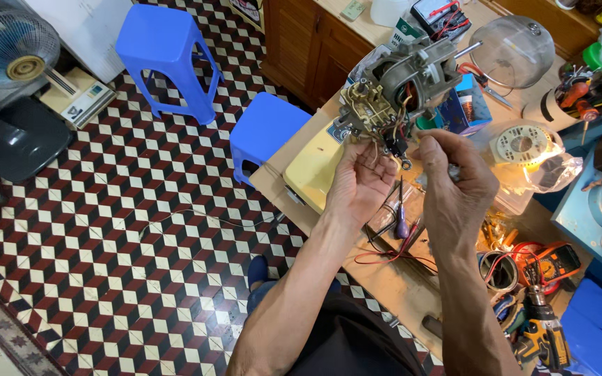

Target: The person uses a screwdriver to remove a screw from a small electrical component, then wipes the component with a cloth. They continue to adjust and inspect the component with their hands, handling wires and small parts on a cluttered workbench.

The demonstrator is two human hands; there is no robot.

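Two hands (360, 182) (454, 177) at fan motor (402, 83); blue box (467, 106) behind it

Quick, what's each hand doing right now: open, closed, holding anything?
Left hand: closed around the wires under the fan motor.
Right hand: fingers pinched shut near those wires; what it holds cannot be told.

Two blue stools (168, 56) stand on red-black-white checkered floor (127, 257).
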